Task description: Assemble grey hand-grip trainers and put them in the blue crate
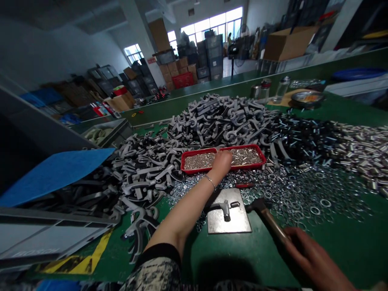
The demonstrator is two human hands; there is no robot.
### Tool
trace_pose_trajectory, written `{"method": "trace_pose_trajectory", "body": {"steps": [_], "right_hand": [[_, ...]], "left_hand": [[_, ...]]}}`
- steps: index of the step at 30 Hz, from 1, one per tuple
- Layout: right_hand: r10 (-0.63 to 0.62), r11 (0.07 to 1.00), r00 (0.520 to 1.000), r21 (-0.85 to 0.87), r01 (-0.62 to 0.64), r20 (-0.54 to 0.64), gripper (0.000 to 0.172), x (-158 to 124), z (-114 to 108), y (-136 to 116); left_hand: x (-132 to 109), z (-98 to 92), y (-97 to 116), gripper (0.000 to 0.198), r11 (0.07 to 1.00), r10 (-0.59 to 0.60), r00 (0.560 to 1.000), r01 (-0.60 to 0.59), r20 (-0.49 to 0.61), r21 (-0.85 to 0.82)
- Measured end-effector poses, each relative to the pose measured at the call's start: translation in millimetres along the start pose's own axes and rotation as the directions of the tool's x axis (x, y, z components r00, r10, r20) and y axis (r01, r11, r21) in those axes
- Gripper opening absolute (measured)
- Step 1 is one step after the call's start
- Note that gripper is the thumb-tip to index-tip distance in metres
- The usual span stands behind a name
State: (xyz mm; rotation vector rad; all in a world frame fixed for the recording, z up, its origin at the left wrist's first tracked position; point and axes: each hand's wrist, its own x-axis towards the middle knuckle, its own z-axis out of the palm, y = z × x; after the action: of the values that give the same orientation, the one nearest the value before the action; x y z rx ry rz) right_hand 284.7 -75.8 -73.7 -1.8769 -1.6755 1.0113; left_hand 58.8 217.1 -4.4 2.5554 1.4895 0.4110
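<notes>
Reaching over a green workbench [265,258], with the left hand [222,161] dipped into the right-hand of two red trays, the right tray [263,160] full of small metal pins [248,155]. Curled inward there, fingertips out of sight; impossible to tell of anything pinched between them. Grasping, with the right hand [307,251], the end of the handle of a hammer [274,226], its dark head just beside the right edge of a metal plate [218,224]. Lying on that plate, in front of the trays, with a small spring [235,204] just to the right: a grey lever part [226,208]. Placed close against the right tray, to its left: the left tray [194,171], also filled with small metal pieces. Heaped behind the trays, a great mound of grey levers [218,117]; strewn in front and to the right, loose metal rings [325,203]. Spread farther right, black pieces [309,139] and then shiny metal cylinders [363,149]. Draped at far left over a grey crate [54,236], a blue sheet [60,171].
</notes>
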Motion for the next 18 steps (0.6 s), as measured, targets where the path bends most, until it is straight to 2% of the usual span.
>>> {"method": "trace_pose_trajectory", "body": {"steps": [2, 5, 7, 9, 10, 12, 13, 16, 17, 18], "right_hand": [[-0.026, 0.998, 0.999, -0.063, 0.024, -0.02, 0.045, 23, 3, -18], [-0.185, 0.962, 0.976, -0.227, 0.155, -0.118, 0.039, 46, 4, -40], [-0.322, 0.922, 0.94, -0.265, 0.283, -0.115, 0.034, 50, 6, -49], [-0.359, 0.914, 0.933, -0.208, 0.347, -0.022, 0.028, 50, 10, -55], [-0.335, 0.926, 0.942, -0.174, 0.335, 0.034, 0.026, 49, 12, -58], [-0.257, 0.951, 0.957, -0.143, 0.275, 0.132, 0.027, 48, 15, -63], [-0.232, 0.956, 0.96, -0.144, 0.254, 0.153, 0.03, 48, 15, -64], [-0.271, 0.929, 0.959, -0.238, 0.283, 0.083, 0.032, 48, 12, -60], [-0.295, 0.904, 0.955, -0.313, 0.291, 0.033, 0.032, 47, 11, -56], [-0.314, 0.872, 0.949, -0.399, 0.285, -0.007, 0.032, 47, 9, -51]], "left_hand": [[-12, -6.3, 21, 0.026, 0.999, 0.024, 1.0, -0.025, -0.012, -0.035], [-63, -14.0, 57, 0.014, 0.973, 0.129, 0.991, -0.131, -0.024, -0.191], [-111, -11.7, 80, 0.009, 0.824, 0.219, 0.975, -0.208, -0.042, -0.527], [-156, -2.5, 97, 0.006, 0.736, 0.205, 0.978, -0.13, 0.036, -0.664], [-176, 3.7, 102, 0.007, 0.722, 0.147, 0.985, -0.042, 0.093, -0.691], [-206, 15.7, 105, 0.013, 0.702, 0.057, 0.975, 0.112, 0.213, -0.703], [-216, 20.3, 104, 0.016, 0.702, 0.053, 0.968, 0.139, 0.246, -0.699], [-228, 22.6, 86, 0.022, 0.746, 0.145, 0.966, 0.035, 0.214, -0.665], [-228, 19.3, 76, 0.022, 0.765, 0.131, 0.975, 0.015, 0.178, -0.644], [-225, 14.7, 65, 0.022, 0.772, 0.067, 0.987, 0.041, 0.144, -0.635]]}}
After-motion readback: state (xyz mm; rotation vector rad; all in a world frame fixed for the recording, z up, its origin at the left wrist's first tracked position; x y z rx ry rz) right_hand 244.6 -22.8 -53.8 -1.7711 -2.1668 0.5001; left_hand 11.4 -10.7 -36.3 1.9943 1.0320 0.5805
